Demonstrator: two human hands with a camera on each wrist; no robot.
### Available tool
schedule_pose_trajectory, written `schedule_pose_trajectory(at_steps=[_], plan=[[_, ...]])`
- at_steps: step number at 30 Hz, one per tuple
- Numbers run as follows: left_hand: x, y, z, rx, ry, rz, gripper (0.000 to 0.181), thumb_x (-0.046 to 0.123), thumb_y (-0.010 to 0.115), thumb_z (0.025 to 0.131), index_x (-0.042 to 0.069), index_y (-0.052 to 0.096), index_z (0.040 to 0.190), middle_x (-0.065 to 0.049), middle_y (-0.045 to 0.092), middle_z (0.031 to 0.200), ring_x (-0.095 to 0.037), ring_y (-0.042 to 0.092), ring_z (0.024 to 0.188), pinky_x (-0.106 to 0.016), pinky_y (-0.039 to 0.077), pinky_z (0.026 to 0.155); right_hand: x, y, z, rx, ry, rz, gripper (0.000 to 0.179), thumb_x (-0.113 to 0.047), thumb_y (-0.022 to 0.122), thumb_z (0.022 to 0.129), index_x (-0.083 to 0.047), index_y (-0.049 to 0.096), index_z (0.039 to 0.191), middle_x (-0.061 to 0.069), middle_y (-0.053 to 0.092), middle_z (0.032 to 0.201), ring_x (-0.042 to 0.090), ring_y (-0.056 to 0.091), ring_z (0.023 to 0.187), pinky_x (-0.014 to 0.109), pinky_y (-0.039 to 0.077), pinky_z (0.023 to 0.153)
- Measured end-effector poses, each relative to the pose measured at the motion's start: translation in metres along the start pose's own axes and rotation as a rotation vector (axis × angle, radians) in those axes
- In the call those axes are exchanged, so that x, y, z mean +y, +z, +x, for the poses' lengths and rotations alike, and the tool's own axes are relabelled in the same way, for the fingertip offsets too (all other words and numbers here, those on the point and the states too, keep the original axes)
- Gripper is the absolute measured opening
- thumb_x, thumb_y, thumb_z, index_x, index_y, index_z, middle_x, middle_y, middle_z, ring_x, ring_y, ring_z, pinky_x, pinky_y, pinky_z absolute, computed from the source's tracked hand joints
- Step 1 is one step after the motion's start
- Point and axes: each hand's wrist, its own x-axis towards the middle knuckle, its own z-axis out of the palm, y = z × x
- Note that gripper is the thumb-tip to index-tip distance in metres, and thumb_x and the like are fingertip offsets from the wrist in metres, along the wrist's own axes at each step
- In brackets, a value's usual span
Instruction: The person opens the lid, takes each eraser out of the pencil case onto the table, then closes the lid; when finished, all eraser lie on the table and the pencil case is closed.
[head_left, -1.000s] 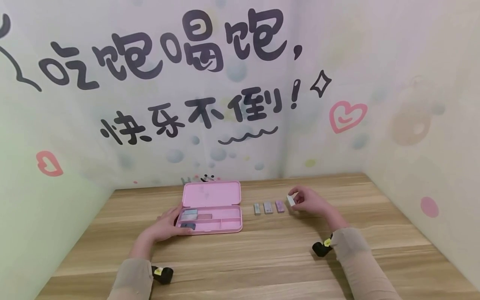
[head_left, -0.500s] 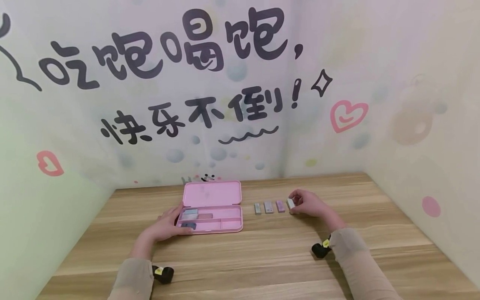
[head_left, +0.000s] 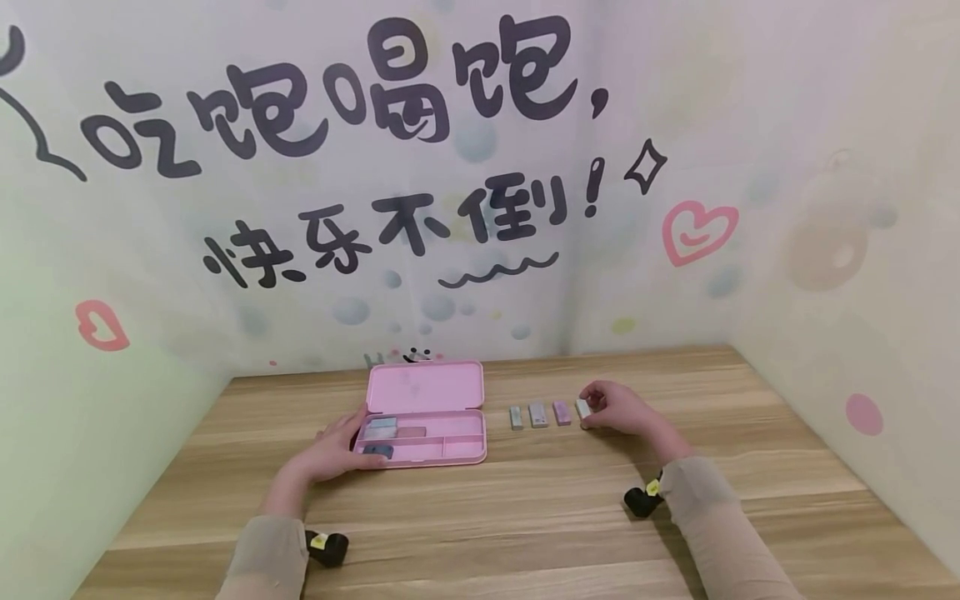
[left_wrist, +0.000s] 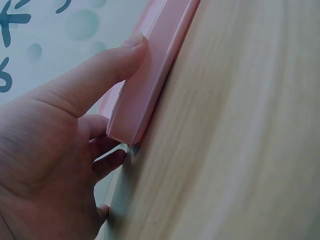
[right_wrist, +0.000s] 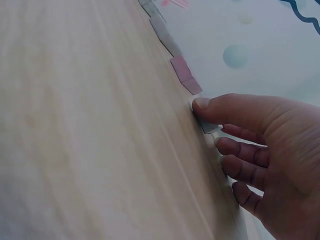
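In the head view, my left hand (head_left: 326, 454) grips the left end of an open pink pencil case (head_left: 463, 426). The left wrist view has the thumb on the case's front wall (left_wrist: 150, 82) and the fingers around its end. My right hand (head_left: 621, 408) pinches a small whitish block-shaped eraser (head_left: 582, 409) between thumb and fingers, down at the tabletop. It stands at the right end of a row, beside a purple eraser (head_left: 562, 412), a grey-lilac eraser (head_left: 538, 415) and a greenish eraser (head_left: 516, 417). In the right wrist view the thumb partly hides the whitish eraser (right_wrist: 210, 127).
Inside the case lie a light-blue and white block (head_left: 381, 427), a brownish-pink block (head_left: 411, 432) and a dark block (head_left: 378, 451). Its lid (head_left: 426, 387) leans back towards the printed wall. The wooden table (head_left: 480, 525) extends towards me.
The whitish eraser, tilted in my right hand a second ago, has come down onto the table at the row's end. My left hand has stayed on the pencil case.
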Motion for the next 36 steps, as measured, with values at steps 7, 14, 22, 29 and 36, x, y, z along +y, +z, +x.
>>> schedule_pose_trajectory(at_steps=[7,14,22,29,36], plan=[[0.001,0.0,0.0,-0.005,0.001,-0.004,0.112,0.051,0.074,0.079,-0.003,0.011,0.153,-0.03,0.017,0.154,-0.051,0.009,0.14,-0.07,0.002,0.107,-0.003,-0.001,0.0,-0.002,0.0,-0.012,0.044,-0.015,0.081,0.076,0.002,0.06,0.111,0.009,0.059,0.096,0.023,0.056,0.088,0.039,0.047,0.08],[0.0,0.001,0.001,-0.006,-0.015,0.019,0.112,0.053,0.074,0.079,-0.001,0.011,0.154,-0.027,0.017,0.156,-0.049,0.01,0.141,-0.068,0.003,0.108,-0.027,-0.005,0.001,-0.016,-0.031,-0.094,0.048,-0.018,0.078,0.078,-0.001,0.059,0.12,0.013,0.06,0.101,0.022,0.055,0.084,0.037,0.047,0.072],[-0.002,0.0,0.0,-0.001,-0.009,0.025,0.111,0.052,0.074,0.079,-0.003,0.011,0.153,-0.029,0.018,0.155,-0.051,0.01,0.14,-0.07,0.003,0.107,-0.075,0.011,0.024,-0.144,-0.143,-0.143,0.04,-0.018,0.076,0.082,-0.007,0.064,0.119,0.009,0.061,0.106,0.019,0.054,0.082,0.035,0.048,0.069],[0.001,-0.002,-0.001,0.002,-0.009,0.023,0.11,0.05,0.075,0.08,-0.003,0.012,0.153,-0.029,0.019,0.154,-0.052,0.012,0.14,-0.069,0.004,0.108,-0.119,0.034,0.053,-0.272,-0.254,-0.151,0.037,-0.015,0.075,0.085,-0.011,0.066,0.12,0.008,0.063,0.109,0.019,0.054,0.083,0.035,0.047,0.073],[0.002,-0.001,-0.002,-0.006,-0.02,0.01,0.109,0.048,0.075,0.08,-0.002,0.012,0.153,-0.029,0.019,0.154,-0.051,0.011,0.14,-0.069,0.004,0.108,-0.158,0.058,0.083,-0.367,-0.33,-0.213,0.036,-0.009,0.067,0.087,-0.017,0.067,0.122,0.004,0.06,0.108,0.017,0.053,0.085,0.029,0.048,0.074]])
